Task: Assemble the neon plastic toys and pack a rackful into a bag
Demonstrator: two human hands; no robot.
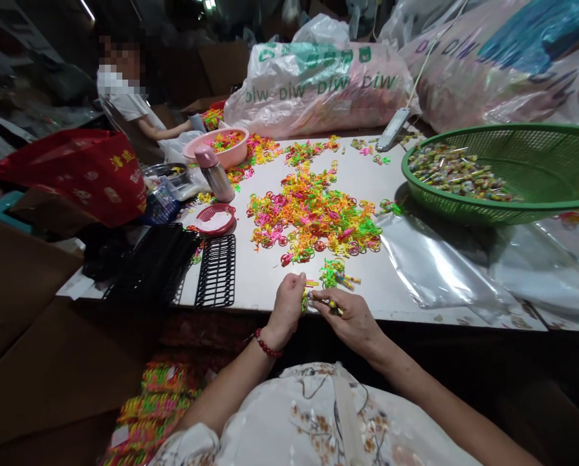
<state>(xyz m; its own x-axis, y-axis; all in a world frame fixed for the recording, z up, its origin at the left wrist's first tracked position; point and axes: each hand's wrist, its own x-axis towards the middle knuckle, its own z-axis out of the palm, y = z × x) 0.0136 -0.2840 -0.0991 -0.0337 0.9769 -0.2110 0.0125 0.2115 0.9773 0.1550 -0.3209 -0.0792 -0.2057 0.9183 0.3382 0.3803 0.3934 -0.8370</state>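
Note:
My left hand [289, 301] is closed at the table's front edge, pinching a small yellow-green plastic toy piece [304, 300]. Close by, my right hand [350, 320] has its fingers pinched together around a small wrapped tube [336, 310], mostly hidden by the fingers. The fingertips of both hands nearly meet. Just beyond them lie a few green toy pieces [328, 272] and some slim printed tubes [348, 281]. Farther back spreads a large heap of bright plastic toy pieces [313, 213] in orange, pink, yellow and green, several with round wheel shapes.
At right, a green basket [493, 210] holds many wrapped tubes [457, 171], with clear plastic bags [425, 265] before it. Black racks [216, 272], a red basket [216, 221], a thermos [215, 175] and a pink basin [233, 154] stand left. Another person [129, 103] works behind.

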